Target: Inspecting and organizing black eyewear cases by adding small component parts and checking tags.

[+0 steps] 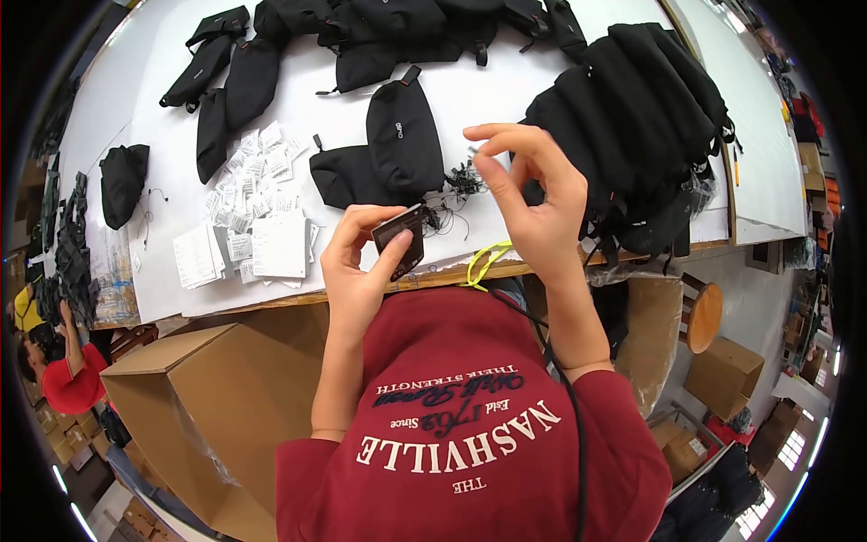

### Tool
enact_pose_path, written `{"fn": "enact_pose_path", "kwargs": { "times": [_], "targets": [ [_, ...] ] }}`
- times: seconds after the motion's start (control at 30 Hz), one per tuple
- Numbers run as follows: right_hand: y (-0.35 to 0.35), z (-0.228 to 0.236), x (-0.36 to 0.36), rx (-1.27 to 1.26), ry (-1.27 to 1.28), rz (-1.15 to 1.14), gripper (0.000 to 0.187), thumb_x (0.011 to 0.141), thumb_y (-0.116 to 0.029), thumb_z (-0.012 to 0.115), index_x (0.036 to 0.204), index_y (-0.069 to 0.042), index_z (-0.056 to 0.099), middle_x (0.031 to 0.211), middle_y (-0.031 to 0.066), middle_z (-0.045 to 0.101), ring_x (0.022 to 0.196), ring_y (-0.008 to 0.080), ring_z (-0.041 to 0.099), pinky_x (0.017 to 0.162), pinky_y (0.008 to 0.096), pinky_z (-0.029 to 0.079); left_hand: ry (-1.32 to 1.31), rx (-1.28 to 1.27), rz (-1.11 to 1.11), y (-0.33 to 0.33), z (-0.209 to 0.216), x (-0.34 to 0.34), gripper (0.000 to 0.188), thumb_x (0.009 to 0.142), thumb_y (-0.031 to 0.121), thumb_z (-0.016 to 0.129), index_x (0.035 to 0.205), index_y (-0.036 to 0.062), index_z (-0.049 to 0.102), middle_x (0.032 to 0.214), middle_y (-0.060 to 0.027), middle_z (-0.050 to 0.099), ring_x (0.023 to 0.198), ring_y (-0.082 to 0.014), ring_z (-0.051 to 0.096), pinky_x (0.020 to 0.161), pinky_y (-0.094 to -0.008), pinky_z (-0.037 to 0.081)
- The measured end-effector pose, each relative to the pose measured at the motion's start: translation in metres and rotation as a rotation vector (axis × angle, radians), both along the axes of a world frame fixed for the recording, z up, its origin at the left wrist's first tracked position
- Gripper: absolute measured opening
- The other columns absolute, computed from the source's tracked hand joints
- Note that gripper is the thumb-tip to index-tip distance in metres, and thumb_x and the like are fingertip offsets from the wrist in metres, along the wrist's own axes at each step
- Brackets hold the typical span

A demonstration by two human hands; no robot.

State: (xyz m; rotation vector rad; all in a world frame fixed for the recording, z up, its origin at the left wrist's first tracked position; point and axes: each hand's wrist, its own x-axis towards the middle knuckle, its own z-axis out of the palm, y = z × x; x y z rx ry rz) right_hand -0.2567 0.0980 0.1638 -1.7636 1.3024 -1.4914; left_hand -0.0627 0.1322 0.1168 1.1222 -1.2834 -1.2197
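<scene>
My left hand (359,257) pinches a small black card, likely a hang tag (398,242), between thumb and fingers above the table's near edge. My right hand (540,185) is raised to the right of it, thumb and index finger curled toward each other; a tiny thing seems to be at their tips, too small to name. Behind the hands lie two black fabric pouches (404,135), one across the other. A tangle of thin black strings (465,178) rests beside them, partly behind my right hand.
White labels (257,176) and stacked white cards (280,244) lie at left on the white table (298,90). Black pouches (388,36) heap at the back; a thick row (632,108) stands right. A cardboard box (226,406) sits below left. Another person (77,375) works far left.
</scene>
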Motion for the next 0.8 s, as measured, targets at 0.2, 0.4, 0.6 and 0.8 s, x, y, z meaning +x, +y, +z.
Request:
{"fn": "enact_pose_path", "kwargs": {
  "times": [0.2,0.4,0.6,0.8],
  "targets": [
    [0.026,-0.021,0.009,0.382,-0.141,0.205,0.010,0.080,-0.007,0.069,0.084,-0.004,0.062,0.056,-0.0038,0.040,0.051,0.0026,0.035,0.048,0.0209,0.026,0.001,-0.012,0.034,0.005,0.003,-0.004,0.021,0.080,-0.005,0.066,0.100,-0.0015,0.063,0.095,-0.0044,0.058,0.083,-0.0102,0.056,0.077,-0.0227,0.044],
    [0.034,-0.024,0.022,0.230,0.015,0.117,0.010,0.077,-0.006,0.070,0.083,-0.003,0.063,0.070,0.0005,0.061,0.046,0.0083,0.037,0.045,0.0241,0.031,-0.091,-0.121,0.050,0.008,0.008,-0.009,0.020,0.079,-0.005,0.066,0.098,-0.0013,0.063,0.093,-0.0055,0.059,0.081,-0.0105,0.056,0.074,-0.0229,0.045],
    [0.033,-0.021,0.022,0.213,0.026,0.096,0.010,0.076,-0.005,0.070,0.083,-0.003,0.063,0.065,0.0005,0.058,0.046,0.0094,0.040,0.043,0.0239,0.032,-0.171,-0.169,0.090,0.009,0.013,-0.009,0.019,0.076,-0.008,0.067,0.094,0.0003,0.067,0.089,-0.0066,0.060,0.078,-0.0121,0.055,0.070,-0.0236,0.045],
    [0.039,-0.021,0.026,0.326,-0.164,0.150,0.011,0.076,-0.003,0.073,0.084,-0.003,0.066,0.058,-0.0015,0.051,0.047,0.0038,0.042,0.044,0.0198,0.030,-0.094,-0.251,0.099,0.017,0.006,-0.006,0.026,0.071,-0.012,0.070,0.094,0.0011,0.069,0.090,-0.0084,0.062,0.080,-0.0146,0.057,0.071,-0.0257,0.046]
  ]
}}
